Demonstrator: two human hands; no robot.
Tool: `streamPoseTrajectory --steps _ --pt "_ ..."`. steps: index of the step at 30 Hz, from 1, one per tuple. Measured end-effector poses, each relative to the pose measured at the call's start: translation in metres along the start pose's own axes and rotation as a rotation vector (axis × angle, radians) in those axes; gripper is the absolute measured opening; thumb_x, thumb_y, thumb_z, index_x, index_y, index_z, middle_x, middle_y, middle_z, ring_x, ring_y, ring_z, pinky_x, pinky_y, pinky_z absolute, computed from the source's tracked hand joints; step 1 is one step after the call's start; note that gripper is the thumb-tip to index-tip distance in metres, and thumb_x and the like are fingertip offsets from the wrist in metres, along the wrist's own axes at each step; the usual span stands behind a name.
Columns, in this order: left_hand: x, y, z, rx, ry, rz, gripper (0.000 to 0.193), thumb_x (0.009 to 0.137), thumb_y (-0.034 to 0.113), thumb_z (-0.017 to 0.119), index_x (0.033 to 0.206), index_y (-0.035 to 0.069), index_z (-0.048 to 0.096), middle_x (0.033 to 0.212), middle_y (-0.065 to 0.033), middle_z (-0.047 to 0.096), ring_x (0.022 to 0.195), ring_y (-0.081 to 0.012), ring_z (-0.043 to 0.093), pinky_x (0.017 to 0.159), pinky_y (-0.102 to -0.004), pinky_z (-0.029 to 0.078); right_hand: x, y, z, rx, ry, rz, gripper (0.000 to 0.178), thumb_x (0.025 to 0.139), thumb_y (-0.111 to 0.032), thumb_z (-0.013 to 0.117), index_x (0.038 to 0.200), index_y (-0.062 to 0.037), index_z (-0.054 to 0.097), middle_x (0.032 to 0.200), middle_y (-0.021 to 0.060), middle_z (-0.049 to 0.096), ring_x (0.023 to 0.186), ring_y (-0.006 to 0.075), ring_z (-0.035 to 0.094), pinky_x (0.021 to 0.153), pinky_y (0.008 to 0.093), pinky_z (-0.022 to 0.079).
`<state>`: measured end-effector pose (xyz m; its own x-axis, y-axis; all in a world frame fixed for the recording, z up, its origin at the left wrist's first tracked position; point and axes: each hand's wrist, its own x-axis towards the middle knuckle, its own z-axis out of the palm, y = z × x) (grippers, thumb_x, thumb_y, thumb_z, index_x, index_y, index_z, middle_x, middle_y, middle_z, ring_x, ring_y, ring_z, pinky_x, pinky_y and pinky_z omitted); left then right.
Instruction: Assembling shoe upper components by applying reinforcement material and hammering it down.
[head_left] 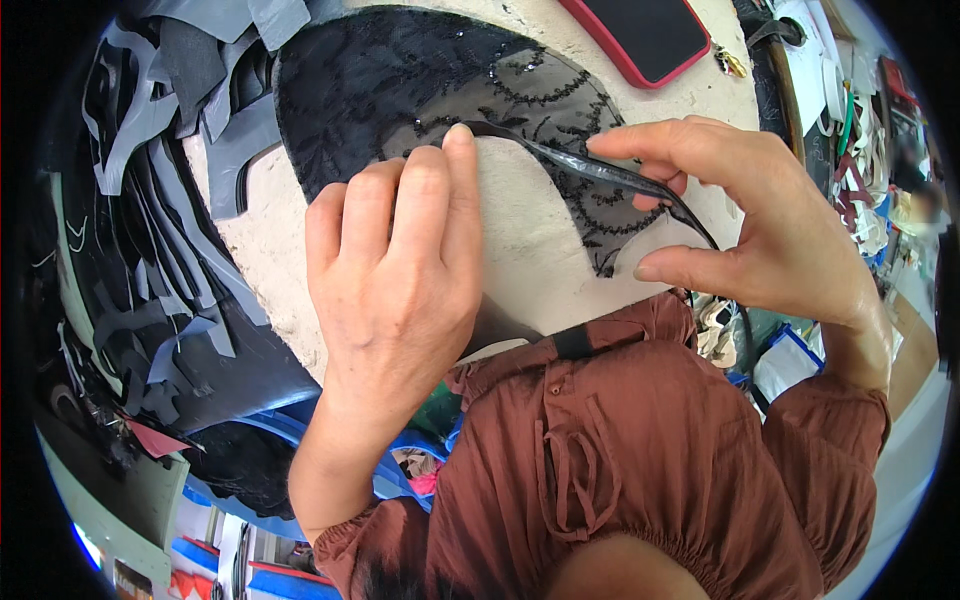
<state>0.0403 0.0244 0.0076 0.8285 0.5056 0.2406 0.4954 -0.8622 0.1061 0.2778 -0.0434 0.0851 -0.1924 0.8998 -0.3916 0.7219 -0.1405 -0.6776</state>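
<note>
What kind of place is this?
Probably a workshop where people make things like shoes or clothes. You can see sparkly black lace fabric, a narrow dark strip and piles of cut grey pieces.

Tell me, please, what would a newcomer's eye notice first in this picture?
Probably the black sequined lace piece, curving across the pale work surface at top centre. Next comes the narrow black strip, running from the left grip past the spread right grip. The red-cased phone at upper right and grey cut pieces at upper left also stand out.
</note>
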Motion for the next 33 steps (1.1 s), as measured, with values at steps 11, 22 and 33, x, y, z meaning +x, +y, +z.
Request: streamPoseTrajectory --steps 11,22,33 --pt "-0.001 -0.001 0.002 -0.011 -0.013 0.009 0.049 0.073 0.005 0.061 0.122 -0.001 0.065 0.108 -0.0076 0.058 0.091 -0.0231 0.056 0.079 -0.0357 0.046 -0.041 0.021 -0.018 0.805 0.156 0.703 0.048 0.083 0.0 0.067 0.131 -0.0027 0.06 0.121 0.0093 0.067 0.106 0.015 0.062 0.086 0.0282 0.053" --pt "0.001 0.001 0.002 0.045 -0.02 0.033 0.046 0.077 0.008 0.06 0.121 -0.004 0.064 0.106 -0.009 0.058 0.094 -0.0227 0.057 0.081 -0.0353 0.046 -0.025 0.048 0.019 -0.818 0.408 -0.256 0.053 0.062 0.012 0.058 0.107 -0.0127 0.073 0.116 0.0055 0.063 0.111 0.0284 0.056 0.094 0.0414 0.041" --pt "0.004 0.001 -0.002 -0.036 -0.024 -0.012 0.05 0.072 -0.003 0.062 0.122 0.0 0.066 0.107 -0.0086 0.06 0.089 -0.0251 0.057 0.082 -0.0365 0.047 -0.017 0.024 -0.001 -0.514 0.412 -0.31 0.03 0.064 0.01 0.072 0.09 -0.0042 0.069 0.097 0.0102 0.064 0.091 0.0309 0.061 0.073 0.0359 0.048"
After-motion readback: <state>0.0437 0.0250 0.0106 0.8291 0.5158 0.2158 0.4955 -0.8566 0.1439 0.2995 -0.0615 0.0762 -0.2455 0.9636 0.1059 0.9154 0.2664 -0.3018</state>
